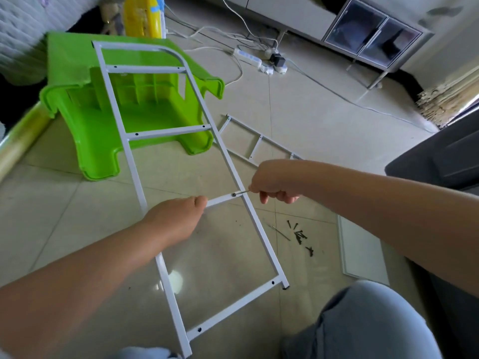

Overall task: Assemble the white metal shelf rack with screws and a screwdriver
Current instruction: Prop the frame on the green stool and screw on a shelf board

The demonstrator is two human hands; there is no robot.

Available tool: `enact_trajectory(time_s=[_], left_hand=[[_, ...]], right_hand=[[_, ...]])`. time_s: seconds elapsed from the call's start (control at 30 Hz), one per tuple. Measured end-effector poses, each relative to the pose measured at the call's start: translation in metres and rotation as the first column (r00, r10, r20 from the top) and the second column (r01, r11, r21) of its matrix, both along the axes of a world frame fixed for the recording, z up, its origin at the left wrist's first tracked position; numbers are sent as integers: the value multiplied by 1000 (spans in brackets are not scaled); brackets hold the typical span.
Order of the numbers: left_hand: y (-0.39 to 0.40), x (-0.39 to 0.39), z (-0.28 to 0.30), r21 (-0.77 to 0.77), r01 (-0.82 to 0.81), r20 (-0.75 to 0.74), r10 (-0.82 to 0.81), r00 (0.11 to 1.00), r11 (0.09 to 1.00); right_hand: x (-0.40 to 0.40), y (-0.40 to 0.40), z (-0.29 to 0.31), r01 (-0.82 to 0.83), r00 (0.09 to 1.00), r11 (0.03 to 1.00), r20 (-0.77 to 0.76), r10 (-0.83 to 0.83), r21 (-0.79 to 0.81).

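The left hand grips a crossbar of the white tubular metal ladder-shaped frame; just beyond, the right hand pinches a thin metal tool against a screw. No writing is readable.

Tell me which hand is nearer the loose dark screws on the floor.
Right. The right hand is above the loose dark screws, at the frame's right rail; the left hand is across the frame.

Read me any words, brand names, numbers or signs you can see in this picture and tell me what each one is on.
No readable text anywhere.
White metal frame: bare paint, no label.
Green plastic stool: no marking visible.
Power strip: any print is too small and blurred to read.
Yellow object at the top: blue patches, too blurred to tell if lettering.
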State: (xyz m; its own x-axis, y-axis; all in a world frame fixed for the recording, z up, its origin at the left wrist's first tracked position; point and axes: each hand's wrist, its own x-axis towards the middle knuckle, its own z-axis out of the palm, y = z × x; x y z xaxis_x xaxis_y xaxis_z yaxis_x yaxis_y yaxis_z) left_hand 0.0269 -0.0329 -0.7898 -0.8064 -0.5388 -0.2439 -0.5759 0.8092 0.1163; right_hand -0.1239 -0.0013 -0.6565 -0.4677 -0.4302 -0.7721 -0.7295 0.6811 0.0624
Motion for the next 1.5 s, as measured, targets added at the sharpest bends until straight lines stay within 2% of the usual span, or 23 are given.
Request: enact_trajectory(time_s=[0.07,0.13,0.2,0.23,0.3,0.37,0.43,0.5,0.7,0.8,0.87,0.93,1.03,1.1,1.17,1.23,1.3,1.4,1.5], left_hand=[[-4,-1,-3,-6,4,18,-4,1000,1000],[-7,-1,-3,0,-4,0,4,1000,1000],[-8,-1,-5,8,-16,-25,16,1000,1000],[-8,-1,-5,2,-15,-27,15,1000,1000],[-7,-2,-4,8,-13,-16,13,1000,1000],[-7,-2,-5,8,-20,-4,20,1000,1000],[-8,-2,-5,11,-28,-8,28,1000,1000],[-8,-3,-4,0,-36,-11,36,999,999],[-11,-5,-2,-76,6,20,-5,1000,997],[-9,-6,-2,-72,24,31,-22,999,997],[-6,-6,-1,-72,39,38,-37,999,997],[-3,-2,-1,-65,47,41,-44,998,997],[1,3,0,-53,58,64,-54,996,997],[2,3,2,-29,21,58,-19,998,999],[-4,2,6,-46,-28,51,30,998,999],[-10,3,12,-92,-75,41,79,996,993],[-13,7,15,-83,-102,13,104,994,991],[-12,13,18,-1,-81,-75,81,994,997],[-12,16,17,49,-86,-118,91,989,995]], right_hand=[[9,0,3,-304,944,952,-138,299,-23],[16,-2,7,-633,745,774,-266,612,6],[18,-7,10,-830,505,553,-321,801,73],[18,-10,11,-890,388,442,-328,861,107],[17,-14,14,-943,225,292,-340,913,161],[15,-16,14,-961,111,191,-354,929,200],[11,-15,11,-966,54,140,-355,933,219],[8,-13,7,-961,128,206,-364,923,185],[7,-10,1,-846,485,533,-387,784,22],[13,-16,-4,-646,719,762,-360,594,-33],[7,-23,-6,-414,891,910,-209,404,-4],[4,-24,-2,-255,964,967,-75,254,3],[2,-12,0,-152,988,988,-8,152,-39],[6,-5,0,-153,988,983,-48,149,-100],[9,-4,-2,-350,929,929,-171,328,-118],[14,-4,-2,-570,797,816,-303,522,-95],[17,-6,1,-720,659,692,-372,653,-61],[16,-15,5,-866,431,498,-431,792,49],[10,-23,11,-940,229,315,-438,870,135]])
